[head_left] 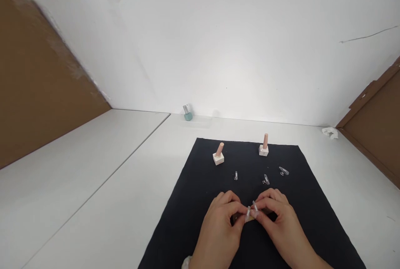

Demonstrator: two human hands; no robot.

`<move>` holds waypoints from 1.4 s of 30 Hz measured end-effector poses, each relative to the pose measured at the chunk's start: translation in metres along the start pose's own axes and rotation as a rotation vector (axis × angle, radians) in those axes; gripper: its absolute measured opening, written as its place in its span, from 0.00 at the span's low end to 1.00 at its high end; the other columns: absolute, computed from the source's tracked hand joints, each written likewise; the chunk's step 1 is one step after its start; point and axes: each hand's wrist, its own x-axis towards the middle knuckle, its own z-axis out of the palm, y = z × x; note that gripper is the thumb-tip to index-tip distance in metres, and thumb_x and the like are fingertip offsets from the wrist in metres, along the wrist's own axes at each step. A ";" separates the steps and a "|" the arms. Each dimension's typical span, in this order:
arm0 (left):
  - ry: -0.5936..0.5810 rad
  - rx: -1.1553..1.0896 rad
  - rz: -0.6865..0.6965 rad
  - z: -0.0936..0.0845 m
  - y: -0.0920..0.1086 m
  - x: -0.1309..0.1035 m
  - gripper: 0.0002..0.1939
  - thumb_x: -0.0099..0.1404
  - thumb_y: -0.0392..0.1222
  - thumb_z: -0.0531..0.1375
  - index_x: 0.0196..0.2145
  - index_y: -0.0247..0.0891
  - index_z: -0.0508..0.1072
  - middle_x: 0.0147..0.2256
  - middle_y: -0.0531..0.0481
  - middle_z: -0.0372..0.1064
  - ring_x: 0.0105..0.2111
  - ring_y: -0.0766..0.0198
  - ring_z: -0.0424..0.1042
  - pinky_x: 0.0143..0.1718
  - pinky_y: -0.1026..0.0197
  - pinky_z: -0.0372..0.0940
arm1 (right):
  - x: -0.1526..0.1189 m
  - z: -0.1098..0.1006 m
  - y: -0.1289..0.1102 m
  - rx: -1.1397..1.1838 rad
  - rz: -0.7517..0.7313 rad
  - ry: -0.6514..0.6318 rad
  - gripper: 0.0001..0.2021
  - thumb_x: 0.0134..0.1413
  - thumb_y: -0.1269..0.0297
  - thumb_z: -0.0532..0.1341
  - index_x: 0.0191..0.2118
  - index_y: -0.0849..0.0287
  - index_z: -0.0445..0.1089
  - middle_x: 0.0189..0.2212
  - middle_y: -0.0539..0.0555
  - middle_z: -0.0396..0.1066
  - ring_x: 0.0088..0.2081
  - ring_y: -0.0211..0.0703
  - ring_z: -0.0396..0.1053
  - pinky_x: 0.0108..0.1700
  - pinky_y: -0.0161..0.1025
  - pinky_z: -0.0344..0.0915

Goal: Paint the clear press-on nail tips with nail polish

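Note:
My left hand [223,221] and my right hand [276,221] meet low over a black cloth [193,202]. Between thumb and fingers, my left hand pinches a small clear nail tip [248,212]. A second clear nail tip [255,206] is pinched in my right hand, close beside the first. Under the fingertips a yellowish piece [249,219] shows in part; what it is I cannot make out. Beyond the hands lie three more clear pieces: a short one [236,175], a pointed one [266,179] and a slanted one [284,171].
Two nail polish bottles with pinkish caps, a left one [218,158] and a right one [263,150], stand on the cloth. A teal bottle [188,116] rests by the white wall [218,52]. Crumpled white tissue [330,132] lies near the brown right panel [375,123].

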 end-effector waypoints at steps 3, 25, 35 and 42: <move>0.046 -0.024 0.036 0.001 -0.004 -0.002 0.13 0.66 0.29 0.60 0.26 0.41 0.78 0.32 0.51 0.73 0.35 0.57 0.74 0.40 0.56 0.69 | 0.001 0.001 0.001 -0.002 0.011 0.024 0.10 0.64 0.62 0.64 0.30 0.51 0.77 0.35 0.51 0.75 0.42 0.51 0.73 0.49 0.50 0.64; 0.142 0.206 -0.094 -0.057 -0.025 0.043 0.10 0.63 0.35 0.64 0.24 0.43 0.80 0.30 0.52 0.76 0.38 0.52 0.74 0.47 0.49 0.63 | 0.036 0.009 -0.033 0.027 -0.102 0.064 0.08 0.63 0.65 0.65 0.32 0.52 0.79 0.34 0.51 0.77 0.39 0.47 0.75 0.42 0.39 0.69; 0.118 0.214 -0.092 -0.059 -0.037 0.030 0.07 0.63 0.33 0.67 0.38 0.41 0.83 0.38 0.50 0.76 0.43 0.51 0.75 0.50 0.47 0.64 | 0.040 0.016 -0.031 -0.059 -0.066 0.041 0.07 0.62 0.66 0.66 0.32 0.52 0.78 0.33 0.50 0.77 0.37 0.46 0.76 0.38 0.38 0.67; 0.110 0.213 -0.087 -0.057 -0.040 0.030 0.07 0.64 0.30 0.66 0.33 0.41 0.82 0.37 0.50 0.74 0.43 0.52 0.74 0.50 0.47 0.64 | 0.048 0.030 -0.039 -0.114 -0.096 0.039 0.07 0.60 0.68 0.67 0.30 0.53 0.77 0.31 0.50 0.76 0.36 0.46 0.76 0.37 0.37 0.69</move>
